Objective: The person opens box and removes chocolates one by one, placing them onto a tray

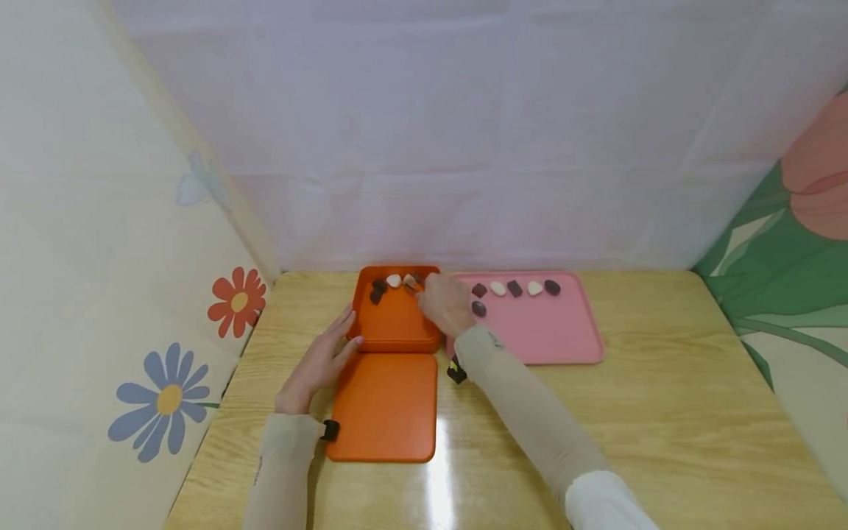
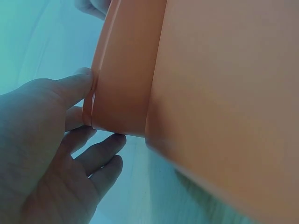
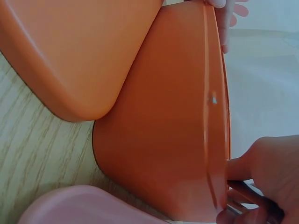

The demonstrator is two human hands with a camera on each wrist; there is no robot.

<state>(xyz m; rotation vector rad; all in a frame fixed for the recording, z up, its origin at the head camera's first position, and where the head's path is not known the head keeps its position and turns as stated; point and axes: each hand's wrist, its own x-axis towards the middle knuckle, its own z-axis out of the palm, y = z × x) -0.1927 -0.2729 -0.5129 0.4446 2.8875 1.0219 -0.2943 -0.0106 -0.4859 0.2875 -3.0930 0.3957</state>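
Observation:
My left hand rests against the left side of an orange box, thumb at its front corner and the other fingers along the outer wall. In the left wrist view, the fingertips touch that wall and the rim. Inside the box, dark and white chocolates lie toward the back. My right hand reaches over the box's right rim, fingers curled round a slim dark tool with two arms, like small tongs. Its tip is among the chocolates at the back right; I cannot tell whether it grips one.
To the right, a pink tray holds several dark and white chocolates, mostly in a row along its back. An orange lid lies in front of the box on the wooden table. A pale cloth backdrop stands behind.

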